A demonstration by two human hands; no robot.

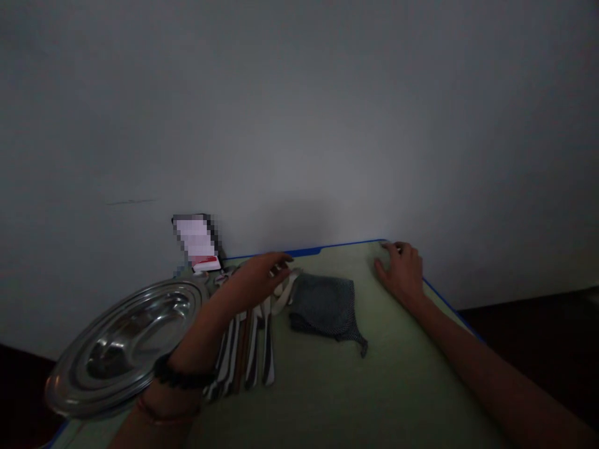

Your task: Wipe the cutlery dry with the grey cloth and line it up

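My left hand (259,274) reaches over a row of several spoons (250,349) lying side by side on the pale green table (374,386). Its fingers are closed around the top ends of the white spoons near a dark grey mesh pouch (325,305). My right hand (402,271) lies flat and open near the table's far right corner, holding nothing. A black band sits on my left wrist.
A round steel tray (126,343) rests at the left edge of the table. A small white and red box (199,246) leans against the grey wall behind it. The table has a blue rim (299,251). Dark floor lies to the right.
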